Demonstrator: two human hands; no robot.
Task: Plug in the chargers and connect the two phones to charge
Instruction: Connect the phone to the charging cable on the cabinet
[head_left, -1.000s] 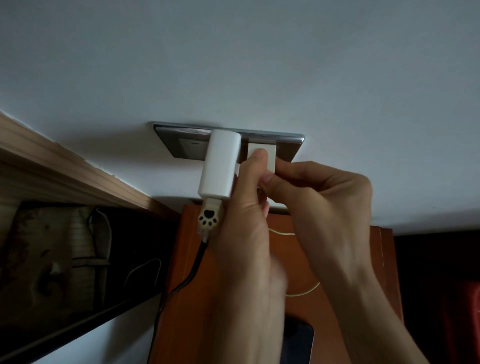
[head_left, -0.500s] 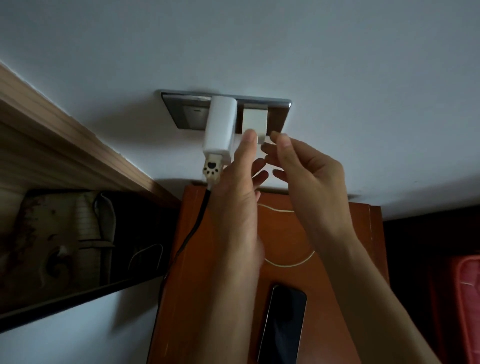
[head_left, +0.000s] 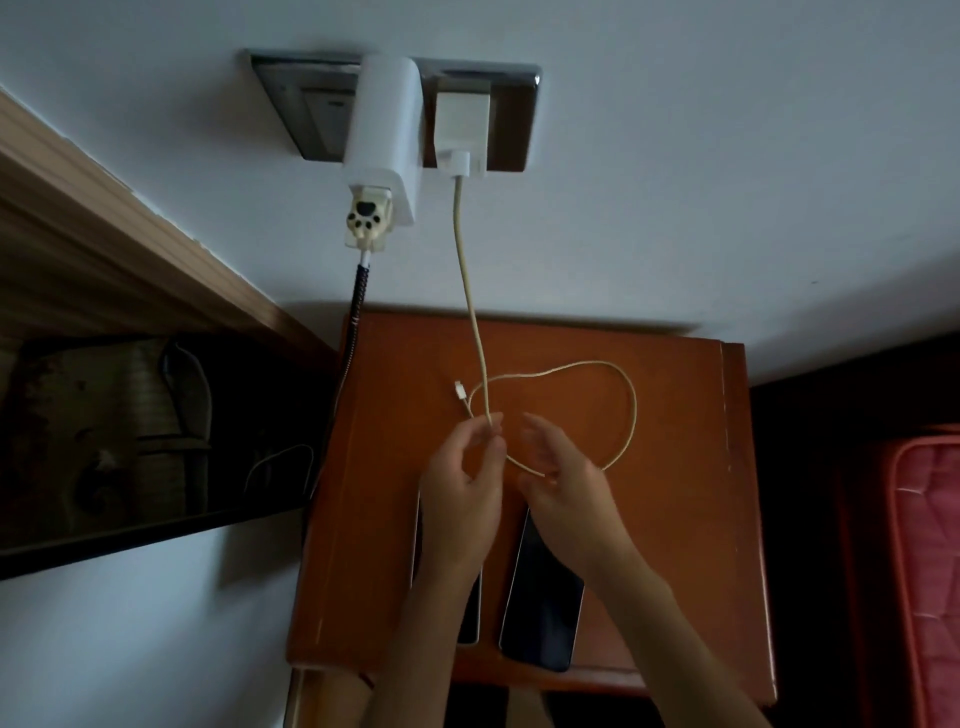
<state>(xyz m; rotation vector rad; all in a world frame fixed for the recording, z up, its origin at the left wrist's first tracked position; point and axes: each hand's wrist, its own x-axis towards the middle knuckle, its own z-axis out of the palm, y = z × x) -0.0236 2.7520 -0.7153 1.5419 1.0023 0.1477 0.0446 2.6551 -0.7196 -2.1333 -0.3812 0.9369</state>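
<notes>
Above the nightstand (head_left: 675, 519), the left hand (head_left: 460, 483) pinches the plugged-in cable (head_left: 470, 291); the right hand (head_left: 566, 483) curls at its loop, grip unclear; next, its plug (head_left: 459, 388) must meet a phone (head_left: 543, 597).

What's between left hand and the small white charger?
Only the pale cable, hanging from the small white charger down the bare wall and over the nightstand to the left hand. Head view.

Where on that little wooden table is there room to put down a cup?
The widest bare patch of the table lies between the cream cable loop, the right phone and the right edge. A narrower strip runs along the left edge, beside the left phone. The middle and front are crowded: cable, phones, left hand and right hand.
</notes>
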